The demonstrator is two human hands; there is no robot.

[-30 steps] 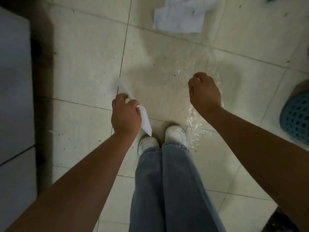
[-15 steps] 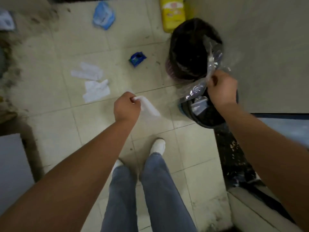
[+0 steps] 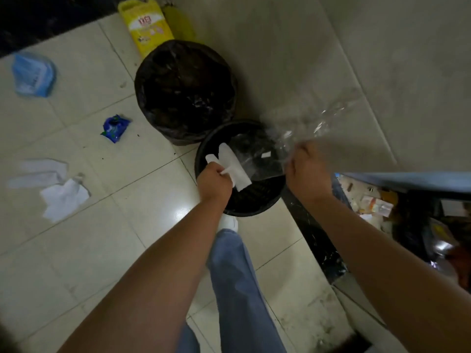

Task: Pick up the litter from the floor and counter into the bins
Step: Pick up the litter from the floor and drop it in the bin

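Observation:
My left hand (image 3: 214, 183) is closed on a strip of white paper (image 3: 233, 165), held over the rim of the near black bin (image 3: 254, 210). My right hand (image 3: 307, 169) grips a clear plastic sheet (image 3: 318, 123) that trails up and right, blurred, over the same bin. A second bin lined with a black bag (image 3: 184, 90) stands just behind. Loose on the floor to the left lie crumpled white paper (image 3: 58, 192), a blue wrapper (image 3: 114, 127) and a pale blue plastic bag (image 3: 34, 76).
A yellow packet (image 3: 145, 26) leans at the wall behind the bins. A tiled wall rises on the right. At the lower right, a dark step edge (image 3: 316, 238) borders a cluttered shelf (image 3: 407, 212). My legs in blue jeans stand below the bin.
The view swung from bare floor tiles to the bins. Both hands moved over the near bin, the left still holding the paper, the right lifting the plastic sheet up and right.

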